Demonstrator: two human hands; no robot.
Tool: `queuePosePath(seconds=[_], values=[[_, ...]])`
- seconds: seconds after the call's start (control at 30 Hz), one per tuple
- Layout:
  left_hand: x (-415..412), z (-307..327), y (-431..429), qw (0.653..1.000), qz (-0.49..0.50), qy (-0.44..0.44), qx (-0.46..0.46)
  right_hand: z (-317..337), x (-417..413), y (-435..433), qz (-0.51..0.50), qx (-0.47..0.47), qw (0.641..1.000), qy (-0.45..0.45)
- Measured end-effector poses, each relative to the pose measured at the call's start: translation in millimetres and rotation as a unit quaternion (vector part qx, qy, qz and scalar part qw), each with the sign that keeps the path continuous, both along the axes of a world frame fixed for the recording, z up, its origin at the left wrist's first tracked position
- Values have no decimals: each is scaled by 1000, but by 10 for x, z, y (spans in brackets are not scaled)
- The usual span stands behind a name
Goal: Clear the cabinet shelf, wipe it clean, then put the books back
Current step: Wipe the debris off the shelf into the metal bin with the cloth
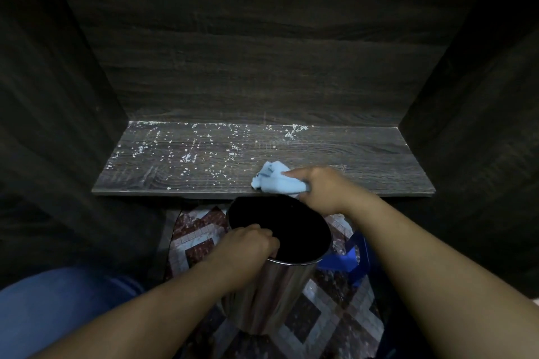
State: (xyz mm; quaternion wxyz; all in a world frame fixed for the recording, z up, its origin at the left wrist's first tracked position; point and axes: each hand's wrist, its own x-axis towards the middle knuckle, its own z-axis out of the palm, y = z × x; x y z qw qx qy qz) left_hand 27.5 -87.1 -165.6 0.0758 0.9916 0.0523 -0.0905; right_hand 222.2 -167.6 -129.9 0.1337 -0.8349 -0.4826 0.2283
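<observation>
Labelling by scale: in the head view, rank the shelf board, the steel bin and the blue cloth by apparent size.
1. shelf board
2. steel bin, enlarged by nearness to the camera
3. blue cloth, clearly smallest

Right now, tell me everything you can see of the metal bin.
The metal bin is a shiny, steel-looking cylinder with an open mouth, dark inside, contents unseen. It leans toward the shelf, its far rim just under the shelf's front edge. The left hand grips its near rim, fingers curled over it.
</observation>
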Motion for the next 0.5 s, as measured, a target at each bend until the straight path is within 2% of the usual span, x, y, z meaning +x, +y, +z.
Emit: queuePosePath(seconds=[0.13, 0.23, 0.33, 0.5], values=[[-37, -19, 31, 1000, 1, 3, 1, 41, 66, 12, -2, 21, 998, 59], [-63, -16, 43, 1000, 2, 4, 2, 3, 134, 40, -55, 119, 990, 61], [-62, -9, 57, 1000, 7, -9, -6, -26, 245, 110, -130, 181, 975, -1], [-11, -8, 55, 1000, 8, -3, -2, -161, 409, 417, -121, 137, 980, -77]])
